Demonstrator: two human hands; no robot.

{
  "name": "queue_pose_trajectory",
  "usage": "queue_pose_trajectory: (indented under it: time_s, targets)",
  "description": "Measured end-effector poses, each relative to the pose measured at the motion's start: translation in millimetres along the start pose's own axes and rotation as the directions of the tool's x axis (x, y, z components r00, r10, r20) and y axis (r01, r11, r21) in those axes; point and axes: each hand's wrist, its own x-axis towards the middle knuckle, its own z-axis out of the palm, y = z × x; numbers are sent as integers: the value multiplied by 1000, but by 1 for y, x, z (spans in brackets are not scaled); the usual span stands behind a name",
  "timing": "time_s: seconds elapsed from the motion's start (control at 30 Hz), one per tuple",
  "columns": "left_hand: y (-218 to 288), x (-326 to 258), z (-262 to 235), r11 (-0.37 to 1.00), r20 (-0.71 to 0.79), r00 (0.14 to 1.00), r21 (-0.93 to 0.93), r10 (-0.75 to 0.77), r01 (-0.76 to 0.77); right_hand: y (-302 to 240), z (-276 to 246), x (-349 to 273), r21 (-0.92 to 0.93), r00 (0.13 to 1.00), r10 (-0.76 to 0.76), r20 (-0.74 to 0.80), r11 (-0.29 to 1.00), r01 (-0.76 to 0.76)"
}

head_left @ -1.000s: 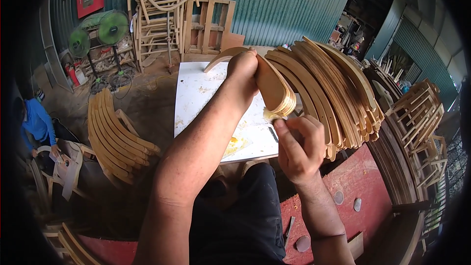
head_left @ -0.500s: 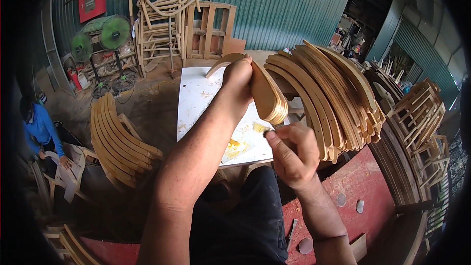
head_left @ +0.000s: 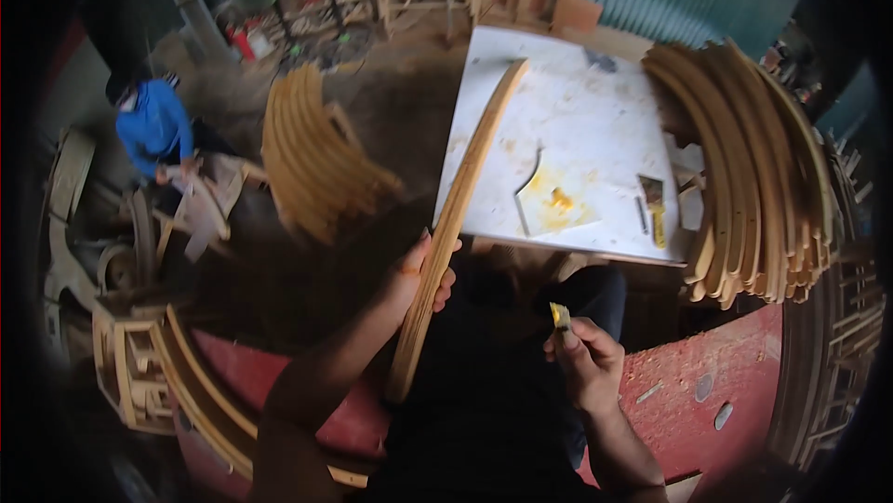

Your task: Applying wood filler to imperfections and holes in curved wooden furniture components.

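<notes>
- since the earlier frame: brought the curved wooden piece [head_left: 456, 208] down and back toward the body, narrow side now to view; drew the small yellow-tipped tool [head_left: 560, 316] farther from it, down over the lap.
- gripping the piece in the left hand [head_left: 406, 281], fingers wrapped around its lower half.
- pinching the tool in the right hand [head_left: 592, 359] between thumb and fingers, well apart from the piece.
- see upper end of piece over left part of the white tabletop [head_left: 577, 112]; cannot tell if touching.
- note on tabletop: yellow-smeared flat sheet [head_left: 544, 205].
- note beside tabletop, right: stacked curved pieces [head_left: 744, 177].
- note farther left: person in blue [head_left: 158, 121].
</notes>
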Motion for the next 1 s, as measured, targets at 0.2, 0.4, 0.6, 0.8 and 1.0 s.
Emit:
queue_pose_trajectory:
  time_s: [0.2,0.4,0.6,0.8,1.0]
  targets:
    - [-27,-99,-13,982,-53,992,143,-117,124,39,5,3,201,962,269,-47,946,-254]
    - [-36,-43,-4,947,-221,972,287,-80,143,46,10,21,217,964,263,-48,944,-247]
    - [-22,-49,14,921,-143,986,365,-84,132,55,0,10,56,974,174,-148,984,-167]
    - [-31,-70,23,929,-108,993,363,-36,73,42,0,21,99,986,155,-54,984,-149]
    - [0,-19,44,979,224,974,189,34,-77,12,9,28,-16,995,-90,-36,996,90]
